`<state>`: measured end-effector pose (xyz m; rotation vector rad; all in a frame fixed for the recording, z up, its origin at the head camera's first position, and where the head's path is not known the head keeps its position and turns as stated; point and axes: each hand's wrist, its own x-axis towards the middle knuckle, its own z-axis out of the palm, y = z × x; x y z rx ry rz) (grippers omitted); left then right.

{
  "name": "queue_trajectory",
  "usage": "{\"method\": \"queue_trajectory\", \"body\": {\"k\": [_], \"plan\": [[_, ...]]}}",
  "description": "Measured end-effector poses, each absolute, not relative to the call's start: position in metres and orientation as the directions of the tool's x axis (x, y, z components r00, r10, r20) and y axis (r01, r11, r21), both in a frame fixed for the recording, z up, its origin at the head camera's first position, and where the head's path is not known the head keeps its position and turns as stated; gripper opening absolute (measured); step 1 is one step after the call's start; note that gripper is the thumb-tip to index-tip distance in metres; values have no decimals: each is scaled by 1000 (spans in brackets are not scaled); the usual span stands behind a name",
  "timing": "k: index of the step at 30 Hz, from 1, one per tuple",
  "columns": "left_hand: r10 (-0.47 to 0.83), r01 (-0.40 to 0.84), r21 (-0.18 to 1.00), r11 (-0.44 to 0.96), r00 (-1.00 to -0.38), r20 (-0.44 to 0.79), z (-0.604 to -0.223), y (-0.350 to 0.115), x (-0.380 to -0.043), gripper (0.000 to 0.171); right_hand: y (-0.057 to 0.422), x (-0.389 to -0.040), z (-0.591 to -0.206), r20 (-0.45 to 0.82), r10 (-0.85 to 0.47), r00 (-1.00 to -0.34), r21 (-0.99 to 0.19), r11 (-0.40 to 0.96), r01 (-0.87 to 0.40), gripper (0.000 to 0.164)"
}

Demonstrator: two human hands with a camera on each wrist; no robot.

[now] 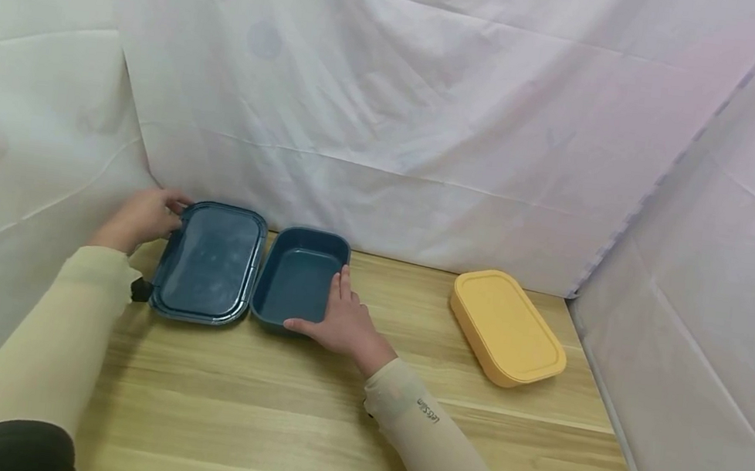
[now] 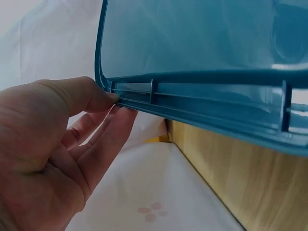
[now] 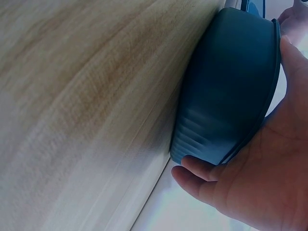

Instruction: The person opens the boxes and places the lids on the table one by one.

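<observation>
My left hand (image 1: 145, 217) pinches the outer left edge of a dark blue-green lid (image 1: 209, 263), thumb above and fingers below. In the left wrist view, a ribbed groove (image 2: 211, 103) runs along this lid's edge. Right beside the lid sits an open lunch box (image 1: 298, 281) of the same colour, its inside bare. My right hand (image 1: 347, 321) holds the box at its near right corner. The thumb is on the near rim and the fingers are along the right side. In the right wrist view, fingertips (image 3: 185, 175) rest against the box's outer wall.
A yellow lidded lunch box (image 1: 510, 328) lies at an angle on the right of the wooden table (image 1: 355, 435). White cloth (image 1: 378, 111) hangs close behind the boxes and along both sides of the table.
</observation>
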<state>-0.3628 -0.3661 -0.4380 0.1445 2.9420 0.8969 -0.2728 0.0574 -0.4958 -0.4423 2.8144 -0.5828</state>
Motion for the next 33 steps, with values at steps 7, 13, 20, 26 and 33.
{"method": "queue_trajectory", "body": {"k": [7,13,20,26,33], "plan": [[128,86,545,834,-991,-40,-449,-362,-370,53,60,-272,-497,-156,-338,-928,-415,875,-249,137],[133,90,502,860,-990,-50,-455,-356,-376,52,62,-271,-496,-159,-334,-929,-423,873,-242,137],[106,75,451,889,-993,-45,-461,-349,-379,52,61,-272,-499,-162,-337,-928,-418,875,-245,138],[103,96,367,925,-995,1,-461,-346,-383,47,58,-270,-497,-162,-342,-926,-421,872,-249,137],[37,27,363,931,-999,-22,-468,-342,-383,41,55,-273,-501,-166,-346,-924,-421,872,-251,138]]}}
